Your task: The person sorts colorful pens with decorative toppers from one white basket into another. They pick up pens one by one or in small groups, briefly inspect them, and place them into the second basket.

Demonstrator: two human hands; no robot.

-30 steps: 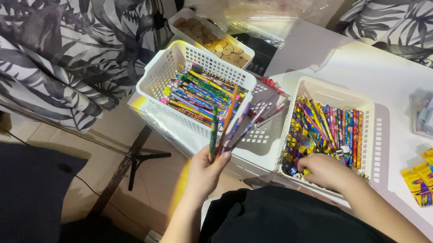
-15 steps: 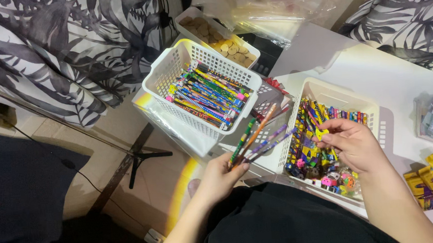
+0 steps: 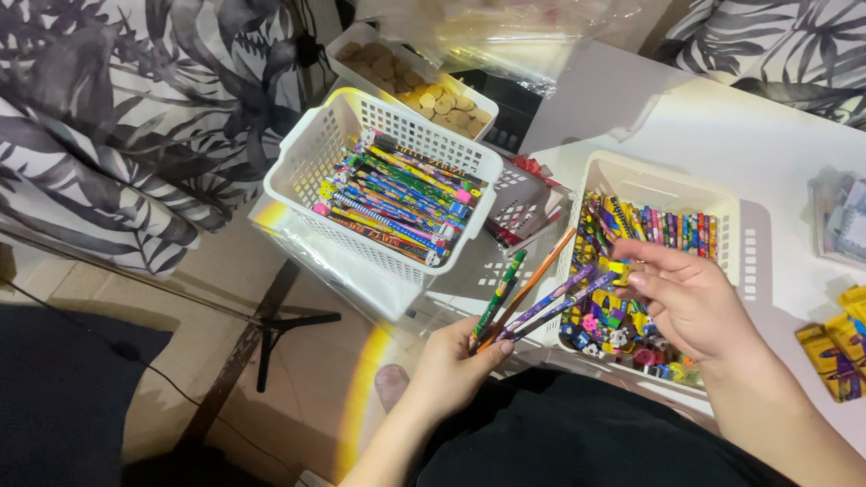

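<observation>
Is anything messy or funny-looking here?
Mostly tidy. The white plastic basket of colourful pencils on the left sits tilted, overhanging the white table edge atop another container. The left hand holds a splayed fan of pencils by the second white basket, where the right hand reaches.

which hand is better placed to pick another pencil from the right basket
Probably the right hand: it hovers open over the right basket of pencils, its fingers free. The left hand already grips a bunch of pencils.
</observation>
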